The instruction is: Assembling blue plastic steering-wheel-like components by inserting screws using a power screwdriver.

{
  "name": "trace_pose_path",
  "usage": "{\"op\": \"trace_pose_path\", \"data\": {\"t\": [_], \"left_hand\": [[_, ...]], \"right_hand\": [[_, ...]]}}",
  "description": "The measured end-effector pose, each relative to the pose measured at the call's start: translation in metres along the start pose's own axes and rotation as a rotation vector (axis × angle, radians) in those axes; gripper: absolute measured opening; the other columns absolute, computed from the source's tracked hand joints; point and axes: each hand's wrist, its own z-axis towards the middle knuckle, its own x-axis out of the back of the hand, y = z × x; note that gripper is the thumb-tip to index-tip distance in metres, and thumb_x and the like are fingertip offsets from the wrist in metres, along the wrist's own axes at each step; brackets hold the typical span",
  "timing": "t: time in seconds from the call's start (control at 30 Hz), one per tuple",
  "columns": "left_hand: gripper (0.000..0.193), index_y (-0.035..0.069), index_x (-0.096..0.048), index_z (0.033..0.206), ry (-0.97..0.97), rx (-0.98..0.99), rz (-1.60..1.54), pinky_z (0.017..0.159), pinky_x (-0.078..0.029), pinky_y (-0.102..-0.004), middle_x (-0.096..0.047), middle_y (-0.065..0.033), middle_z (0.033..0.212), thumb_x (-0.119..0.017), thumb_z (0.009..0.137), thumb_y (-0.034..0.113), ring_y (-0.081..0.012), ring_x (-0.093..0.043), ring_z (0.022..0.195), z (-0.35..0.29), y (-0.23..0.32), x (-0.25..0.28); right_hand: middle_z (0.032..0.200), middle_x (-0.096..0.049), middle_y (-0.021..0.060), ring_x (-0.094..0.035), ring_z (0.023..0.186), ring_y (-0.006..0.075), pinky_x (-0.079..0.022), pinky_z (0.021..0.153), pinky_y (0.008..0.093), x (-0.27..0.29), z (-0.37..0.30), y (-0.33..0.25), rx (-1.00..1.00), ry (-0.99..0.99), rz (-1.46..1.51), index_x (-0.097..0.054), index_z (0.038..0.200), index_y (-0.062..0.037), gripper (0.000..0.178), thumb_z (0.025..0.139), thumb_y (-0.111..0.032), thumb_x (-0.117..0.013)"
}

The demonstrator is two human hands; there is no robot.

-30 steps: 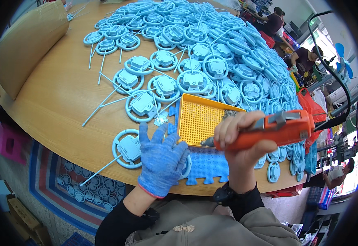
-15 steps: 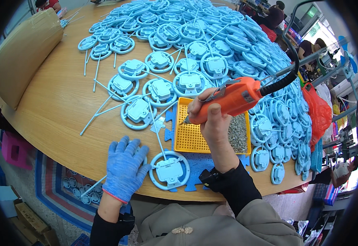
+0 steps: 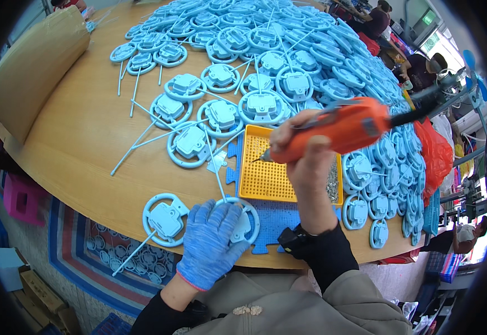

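My left hand (image 3: 210, 240), in a blue knit glove, lies palm down with fingers stretched over a light-blue toy steering wheel (image 3: 246, 228). That wheel rests on a blue foam mat (image 3: 274, 226) and has a thin rod pointing away from me. Another blue wheel (image 3: 165, 219) sits left of the glove at the table's near edge, its rod toward me. My bare right hand (image 3: 310, 178) is wrapped round an orange electric screwdriver (image 3: 338, 131), blurred by motion. The tool's thin bit hangs over a yellow perforated tray (image 3: 268, 184), whose right part holds small metal screws (image 3: 333, 184).
A large heap of blue wheels (image 3: 333, 61) covers the far and right table. Several loose wheels with crossing rods lie nearer. A cardboard sheet (image 3: 34, 72) stands at the left, a red plastic bag (image 3: 433, 153) at the right. Other people (image 3: 425, 70) sit farther back.
My left hand has moved right onto the wheel on the mat, leaving the other wheel in plain view at the left. My right hand and the screwdriver have shifted slightly right.
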Motion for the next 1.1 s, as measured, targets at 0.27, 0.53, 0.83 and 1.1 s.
{"op": "trace_pose_path", "data": {"t": [0.27,0.53,0.83,1.1], "left_hand": [[0.076,0.004,-0.051,0.13,0.305,0.032,-0.194,0.095,-0.042,-0.0513,-0.059,-0.0172,0.118,-0.083,0.065,0.027,-0.0437,-0.052,0.109,-0.008,-0.004,-0.027],[0.075,0.005,-0.05,0.131,0.353,0.002,-0.259,0.095,-0.042,-0.0505,-0.057,-0.0164,0.122,-0.081,0.066,0.024,-0.0428,-0.05,0.11,-0.011,-0.006,-0.033],[0.076,0.005,-0.05,0.133,0.288,0.063,-0.27,0.099,-0.04,-0.0505,-0.056,-0.0183,0.122,-0.081,0.066,0.025,-0.0434,-0.049,0.114,-0.011,-0.005,-0.03],[0.075,0.005,-0.051,0.133,0.274,0.074,-0.277,0.099,-0.039,-0.0511,-0.056,-0.0189,0.123,-0.08,0.067,0.026,-0.0438,-0.049,0.114,-0.011,-0.005,-0.03]], "right_hand": [[0.071,-0.059,0.0081,-0.058,0.059,0.0192,-0.048,0.058,0.0348,-0.034,-0.065,-0.072,-0.183,-0.404,-0.101,-0.051,0.097,-0.0054,0.064,0.08,-0.067,-0.061],[0.072,-0.059,0.0073,-0.058,0.065,0.0195,-0.048,0.061,0.0349,-0.042,-0.097,-0.066,-0.289,-0.352,-0.143,-0.052,0.099,-0.0056,0.056,0.081,-0.056,-0.068],[0.078,-0.06,0.0074,-0.059,0.068,0.0181,-0.049,0.063,0.0322,-0.036,-0.096,-0.055,-0.245,-0.403,-0.093,-0.053,0.099,-0.0056,0.054,0.073,-0.046,-0.078],[0.07,-0.059,0.0083,-0.057,0.061,0.0198,-0.047,0.061,0.0354,-0.04,-0.099,-0.056,-0.199,-0.387,-0.13,-0.05,0.096,-0.0068,0.053,0.083,-0.055,-0.068]]}}
